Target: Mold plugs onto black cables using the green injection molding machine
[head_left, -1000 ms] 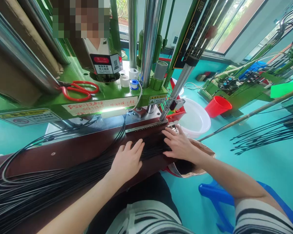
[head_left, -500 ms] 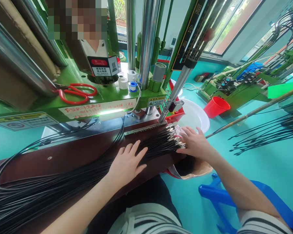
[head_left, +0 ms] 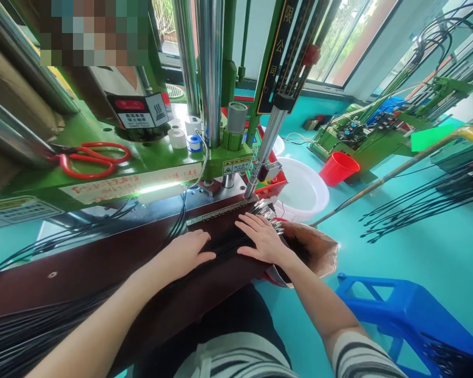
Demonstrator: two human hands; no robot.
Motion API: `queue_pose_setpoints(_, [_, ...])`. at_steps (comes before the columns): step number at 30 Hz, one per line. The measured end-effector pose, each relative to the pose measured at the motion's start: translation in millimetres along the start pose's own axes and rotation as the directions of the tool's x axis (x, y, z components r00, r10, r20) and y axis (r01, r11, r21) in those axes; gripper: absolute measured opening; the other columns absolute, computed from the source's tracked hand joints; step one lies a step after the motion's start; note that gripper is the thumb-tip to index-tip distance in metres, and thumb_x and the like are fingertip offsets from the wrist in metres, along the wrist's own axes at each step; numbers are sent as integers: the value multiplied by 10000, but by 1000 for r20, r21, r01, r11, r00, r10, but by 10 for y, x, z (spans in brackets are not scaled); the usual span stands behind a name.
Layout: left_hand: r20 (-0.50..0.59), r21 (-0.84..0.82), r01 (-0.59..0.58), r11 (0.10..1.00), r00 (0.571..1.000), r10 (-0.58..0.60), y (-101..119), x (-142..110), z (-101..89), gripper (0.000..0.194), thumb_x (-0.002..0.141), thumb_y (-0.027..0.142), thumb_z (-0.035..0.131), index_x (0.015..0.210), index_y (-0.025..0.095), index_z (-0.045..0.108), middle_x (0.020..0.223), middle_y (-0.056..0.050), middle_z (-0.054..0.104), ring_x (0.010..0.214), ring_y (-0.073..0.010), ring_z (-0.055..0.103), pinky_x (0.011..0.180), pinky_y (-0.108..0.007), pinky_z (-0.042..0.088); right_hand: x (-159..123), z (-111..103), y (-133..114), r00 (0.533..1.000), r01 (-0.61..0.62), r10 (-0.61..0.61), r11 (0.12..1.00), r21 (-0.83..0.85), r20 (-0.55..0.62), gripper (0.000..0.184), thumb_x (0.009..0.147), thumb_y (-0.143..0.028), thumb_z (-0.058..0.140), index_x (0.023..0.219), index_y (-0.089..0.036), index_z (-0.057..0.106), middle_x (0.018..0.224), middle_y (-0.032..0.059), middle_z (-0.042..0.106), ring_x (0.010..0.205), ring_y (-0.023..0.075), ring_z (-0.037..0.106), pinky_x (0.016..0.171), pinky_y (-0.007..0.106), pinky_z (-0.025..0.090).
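A thick bundle of thin black cables [head_left: 224, 245] lies along the dark brown bench top [head_left: 102, 257] in front of a green press machine [head_left: 150, 157]. Their metal-tipped ends [head_left: 266, 210] fan out by the bench's right end. My left hand [head_left: 185, 252] rests flat on the bundle, fingers stretched out to the right. My right hand [head_left: 262, 239] lies flat on the same cables near the metal tips, fingers spread and pointing left. Neither hand grips anything.
Red scissors [head_left: 89, 157] and tape rolls [head_left: 186, 137] sit on the machine's green ledge. Another person stands behind the machine. A brown bag [head_left: 319, 254] hangs at the bench's right end. A white basin [head_left: 305, 191], red bucket [head_left: 338, 168] and blue stool [head_left: 402, 310] stand on the teal floor.
My right hand has slid back left from past the metal tips onto the cable bundle. My left hand shifted slightly left. The view has tilted to the right.
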State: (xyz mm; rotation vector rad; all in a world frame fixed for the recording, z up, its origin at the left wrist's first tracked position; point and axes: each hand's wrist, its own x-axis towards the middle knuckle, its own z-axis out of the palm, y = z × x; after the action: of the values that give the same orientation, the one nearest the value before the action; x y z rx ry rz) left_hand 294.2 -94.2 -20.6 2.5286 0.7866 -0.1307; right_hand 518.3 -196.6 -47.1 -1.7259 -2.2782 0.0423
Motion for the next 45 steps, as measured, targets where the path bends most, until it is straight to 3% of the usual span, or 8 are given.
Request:
queue_pose_setpoints(11, [-306,-16,-25,1000,952,19,116,-272,-87,217,884,316,330,849,184,499,758,-33,570,711,-184,551,628,-284,392,-387,-146,-558,888,68,210,818,571,-408,268,812,-128,504,1054,-206,588,1077,103,587,1055,221,527,898,424,442])
queue_pose_setpoints(16, [-181,-391,37,920,976,-117,99,-498,-275,278,863,439,341,941,203,466,585,46,507,545,-129,502,542,-231,382,-200,-99,-887,983,-91,165,60,994,80,316,838,-253,525,1152,-219,550,985,79,663,908,186,623,818,371,480])
queue_pose_setpoints(18, [-129,-457,27,889,987,-97,121,-570,-311,288,857,455,352,938,208,476,578,54,494,534,-119,489,524,-215,380,1,-107,-929,987,-76,111,-293,953,112,435,803,-339,573,1218,-246,482,1092,75,633,1019,206,586,883,401,441])
queue_pose_setpoints(21, [-119,-431,27,902,989,-87,219,-662,-291,268,865,439,348,898,215,491,622,44,531,568,-117,508,550,-208,387,289,-261,-870,965,137,264,-497,857,-2,447,773,-399,592,1189,-270,493,1176,48,592,1114,208,524,970,406,367])
queue_pose_setpoints(25, [-151,-320,24,947,986,-76,368,-780,-52,237,886,387,319,889,229,496,720,13,607,656,-138,570,618,-218,396,406,-536,-689,931,213,361,-443,871,-44,259,833,-366,517,1042,-236,599,922,18,685,913,174,622,945,388,388])
queue_pose_setpoints(33, [154,-129,-57,990,985,77,550,-891,408,175,827,213,373,796,203,545,749,-28,650,665,-183,594,587,-266,357,157,-291,-789,971,-221,-160,-313,924,179,391,824,-404,533,1093,-131,611,921,120,687,951,244,610,942,467,345])
queue_pose_setpoints(40, [-22,-316,64,947,997,-75,795,-668,335,162,834,329,412,783,199,493,689,-5,605,626,-150,556,562,-238,365,183,-301,-747,979,-95,140,-335,937,149,316,826,-362,526,1045,-158,626,859,87,701,888,218,633,937,443,363])
queue_pose_setpoints(45, [-417,-94,-15,995,909,-26,749,-399,169,258,890,274,298,820,193,533,785,-58,636,714,-180,601,610,-259,414,154,-444,-544,901,93,435,-207,974,6,314,799,-366,546,1054,-190,596,860,63,696,840,209,639,851,412,447])
